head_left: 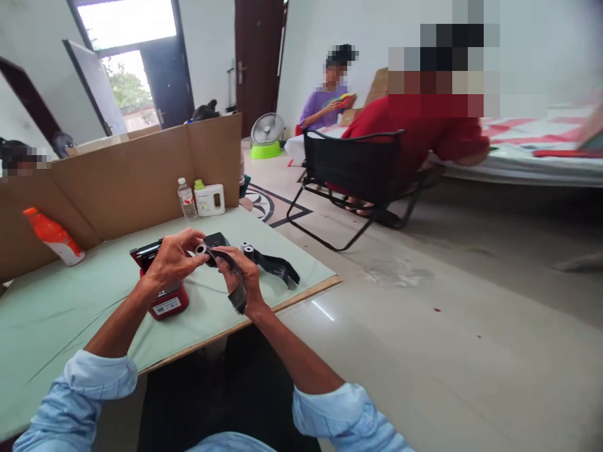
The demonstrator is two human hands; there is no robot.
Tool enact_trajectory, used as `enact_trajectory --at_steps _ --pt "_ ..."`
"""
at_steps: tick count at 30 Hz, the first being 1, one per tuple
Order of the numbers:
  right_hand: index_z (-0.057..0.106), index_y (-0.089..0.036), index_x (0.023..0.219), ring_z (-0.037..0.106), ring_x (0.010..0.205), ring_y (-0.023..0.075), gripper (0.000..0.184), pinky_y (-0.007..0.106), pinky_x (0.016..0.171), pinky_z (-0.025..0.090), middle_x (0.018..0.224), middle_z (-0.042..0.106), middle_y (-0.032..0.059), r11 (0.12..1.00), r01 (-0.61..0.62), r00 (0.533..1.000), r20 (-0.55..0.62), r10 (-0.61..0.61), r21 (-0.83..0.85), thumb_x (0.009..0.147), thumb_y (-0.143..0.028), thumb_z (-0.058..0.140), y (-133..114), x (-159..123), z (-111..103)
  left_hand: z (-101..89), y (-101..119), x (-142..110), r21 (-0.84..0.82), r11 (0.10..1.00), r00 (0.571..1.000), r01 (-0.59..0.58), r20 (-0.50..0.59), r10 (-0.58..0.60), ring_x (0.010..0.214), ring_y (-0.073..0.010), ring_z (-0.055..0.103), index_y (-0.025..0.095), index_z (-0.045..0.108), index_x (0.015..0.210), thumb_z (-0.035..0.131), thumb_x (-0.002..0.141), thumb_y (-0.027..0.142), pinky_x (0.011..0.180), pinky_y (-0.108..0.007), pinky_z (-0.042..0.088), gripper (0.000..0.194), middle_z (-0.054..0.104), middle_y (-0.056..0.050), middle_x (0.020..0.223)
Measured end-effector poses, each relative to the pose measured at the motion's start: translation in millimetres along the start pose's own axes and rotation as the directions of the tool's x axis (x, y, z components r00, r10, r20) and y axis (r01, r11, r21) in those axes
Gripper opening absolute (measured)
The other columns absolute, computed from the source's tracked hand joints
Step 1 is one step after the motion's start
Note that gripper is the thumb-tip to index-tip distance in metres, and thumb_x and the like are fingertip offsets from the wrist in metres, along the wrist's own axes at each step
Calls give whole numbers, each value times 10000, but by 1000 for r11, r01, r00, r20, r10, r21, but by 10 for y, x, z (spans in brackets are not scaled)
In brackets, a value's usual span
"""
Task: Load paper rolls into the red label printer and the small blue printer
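Note:
Above the pale green table [94, 282], my left hand [175, 256] pinches a small black ribbon roll [201, 249] with a white core. My right hand [245, 279] grips the loose dark strip [239, 295] hanging from beside that roll. Behind my left hand and forearm is a red and black device [170, 305] with its lid raised, partly hidden. A black box-like thing [217, 239] lies just beyond my fingers. To the right of my right hand, another ribbon roll [249, 252] rests on the table, its black strip [282, 271] trailing towards the table edge.
A cardboard partition [132, 172] lines the table's far side. Before it stand an orange bottle [55, 237], a clear water bottle [187, 201] and a white jug [210, 201]. Off to the right are a black folding chair [353, 160] with a person in red, a person in purple and a fan [267, 130].

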State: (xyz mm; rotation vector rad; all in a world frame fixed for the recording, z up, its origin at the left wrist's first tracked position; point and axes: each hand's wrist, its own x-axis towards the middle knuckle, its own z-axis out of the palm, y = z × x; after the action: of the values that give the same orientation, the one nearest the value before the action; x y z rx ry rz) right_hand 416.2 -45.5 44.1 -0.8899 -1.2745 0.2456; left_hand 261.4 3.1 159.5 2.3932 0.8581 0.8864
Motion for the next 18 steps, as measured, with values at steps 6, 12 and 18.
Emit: enact_trajectory --at_steps 6,12,18 --pt "780 -205 950 695 940 219 276 353 875 568 981 762 71 995 -38 923 385 -2 95 1022 -364 566 -49 342 432 -516 -372 -408 -121 977 983 175 -25 -180 826 -216 758 144 784 1041 749 777 309 736 -321 621 314 802 -78 955" --pt "792 -170 930 691 845 195 178 276 753 500 924 754 49 993 -41 774 632 -38 110 927 -267 642 73 440 811 -649 -771 -763 135 975 980 174 -118 -159 872 -207 741 188 816 979 684 764 222 802 -308 591 255 815 -53 977" --pt "801 -170 954 704 866 193 174 251 754 454 934 783 35 989 79 648 761 43 -123 861 -140 657 161 404 923 -487 -1075 -958 251 932 965 261 -93 -245 805 -200 706 186 778 929 655 751 215 761 -301 542 218 805 -33 913"
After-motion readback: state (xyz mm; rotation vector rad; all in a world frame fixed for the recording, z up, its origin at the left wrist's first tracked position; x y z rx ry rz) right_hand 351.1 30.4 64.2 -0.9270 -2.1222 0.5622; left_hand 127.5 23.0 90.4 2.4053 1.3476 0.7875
